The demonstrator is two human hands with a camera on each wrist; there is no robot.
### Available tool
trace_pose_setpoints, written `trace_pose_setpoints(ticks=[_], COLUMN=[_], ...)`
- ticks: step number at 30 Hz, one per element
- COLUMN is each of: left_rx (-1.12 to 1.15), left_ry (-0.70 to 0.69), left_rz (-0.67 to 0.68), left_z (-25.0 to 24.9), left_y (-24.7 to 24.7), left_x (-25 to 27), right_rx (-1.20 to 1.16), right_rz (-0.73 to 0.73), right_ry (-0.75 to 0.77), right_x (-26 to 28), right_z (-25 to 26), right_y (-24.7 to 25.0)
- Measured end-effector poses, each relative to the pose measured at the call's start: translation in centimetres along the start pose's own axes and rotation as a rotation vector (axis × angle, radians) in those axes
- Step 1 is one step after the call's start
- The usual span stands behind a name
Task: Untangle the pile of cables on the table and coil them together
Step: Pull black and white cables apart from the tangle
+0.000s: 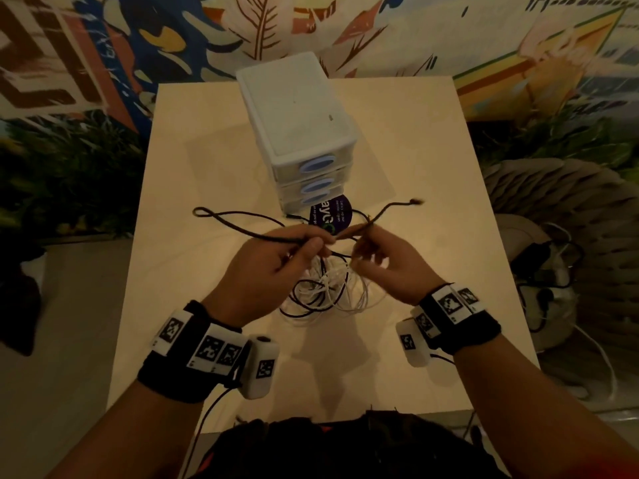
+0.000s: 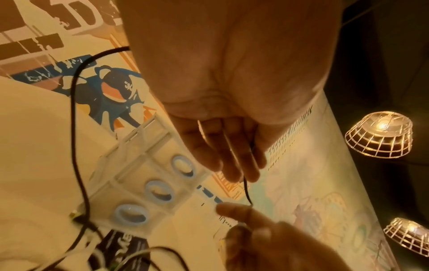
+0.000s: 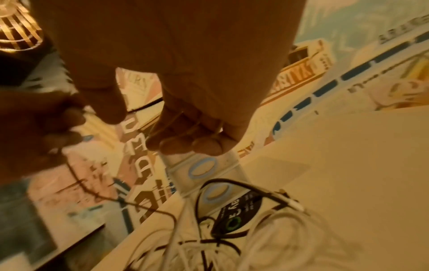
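A tangled pile of white and black cables [image 1: 325, 292] lies on the pale table [image 1: 425, 209], directly beneath both hands. My left hand [image 1: 320, 243] pinches a dark cable [image 1: 242, 231] that loops out to the left. My right hand [image 1: 359, 236] pinches the same dark cable just beside it, and the plug end [image 1: 416, 201] sticks up to the right. In the left wrist view the dark cable [image 2: 246, 185] runs along my fingers [image 2: 232, 165] toward the right hand's fingertip [image 2: 232, 210]. In the right wrist view the cable pile [image 3: 232, 243] lies below my curled fingers [image 3: 185, 144].
A white three-drawer box [image 1: 297, 126] with blue handles stands at the table's far middle. A round purple sticker [image 1: 335, 216] lies in front of it. Right of the table, a seat with more cables [image 1: 539, 271] sits low. A patterned wall runs behind.
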State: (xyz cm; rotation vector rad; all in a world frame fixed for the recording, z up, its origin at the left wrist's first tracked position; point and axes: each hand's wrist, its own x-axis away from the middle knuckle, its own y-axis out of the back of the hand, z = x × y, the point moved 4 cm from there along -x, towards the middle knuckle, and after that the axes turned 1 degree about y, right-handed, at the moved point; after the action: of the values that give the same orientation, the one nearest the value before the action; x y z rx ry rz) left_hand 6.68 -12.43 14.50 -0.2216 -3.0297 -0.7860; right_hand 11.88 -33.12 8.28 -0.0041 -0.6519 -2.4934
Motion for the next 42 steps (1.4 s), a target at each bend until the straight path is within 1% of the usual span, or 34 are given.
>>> trace_pose_setpoints(ticks=[3,6,8,10,12,14,17,20,24,27,29,32,34,37,40,42], left_rx=[0.002,-0.014,-0.025,-0.042,-0.071,-0.099,-0.111,-0.139,-0.163,-0.187,-0.181,-0.175,-0.210,-0.271,-0.319,-0.406], left_ry=[-0.068,-0.102,-0.119,-0.127,-0.135,-0.143,-0.140,-0.097,-0.066,-0.038,-0.043,-0.089,-0.112,-0.115,-0.098,-0.118], left_rz=[-0.127,-0.247,-0.303,-0.336,-0.371,-0.411,-0.452,-0.474,-0.519,-0.484,-0.486,-0.498,-0.500,-0.486,-0.417,-0.346], left_z=[-1.6,-2.7,-2.9,-2.8,-2.8,-2.6,-2.2,-1.7,-1.3,-1.3,-1.6,-1.4,-1.1,-0.9,-0.1,0.6], left_y=[1.8,3.7,5.0,6.0,6.9,7.7,8.8,9.3,9.2,8.5,8.0,7.6,7.7,7.8,7.6,7.2], left_x=[0.0,0.5,0.9,1.5,2.0,2.7,3.7,4.4,5.1,5.2,5.2,5.1,5.1,5.3,5.1,4.8], right_rx=[0.203,0.265,0.323,0.438,0.568,0.639,0.687,0.693,0.643,0.637,0.675,0.720,0.750,0.746,0.716,0.665], right_rz=[0.155,0.322,0.408,0.485,0.528,0.527,0.512,0.502,0.533,0.472,0.508,0.590,0.585,0.537,0.511,0.478], right_ry=[0.135,0.164,0.113,-0.015,-0.153,-0.243,-0.296,-0.286,-0.243,-0.175,-0.148,-0.157,-0.150,-0.132,-0.101,-0.084], right_x=[-0.7,-1.1,-1.2,-1.2,-1.1,-1.0,-0.8,-0.5,-0.2,-0.8,-0.9,-0.1,0.5,0.9,1.0,1.0], right_z=[2.6,3.6,3.1,1.6,-0.2,-1.5,-2.3,-2.4,-1.9,-1.0,-0.7,-1.2,-1.8,-2.0,-2.1,-2.0], right_y=[-2.9,-6.5,-8.1,-8.9,-9.0,-8.9,-8.5,-8.8,-10.6,-11.3,-12.1,-13.5,-14.2,-14.3,-13.5,-12.6])
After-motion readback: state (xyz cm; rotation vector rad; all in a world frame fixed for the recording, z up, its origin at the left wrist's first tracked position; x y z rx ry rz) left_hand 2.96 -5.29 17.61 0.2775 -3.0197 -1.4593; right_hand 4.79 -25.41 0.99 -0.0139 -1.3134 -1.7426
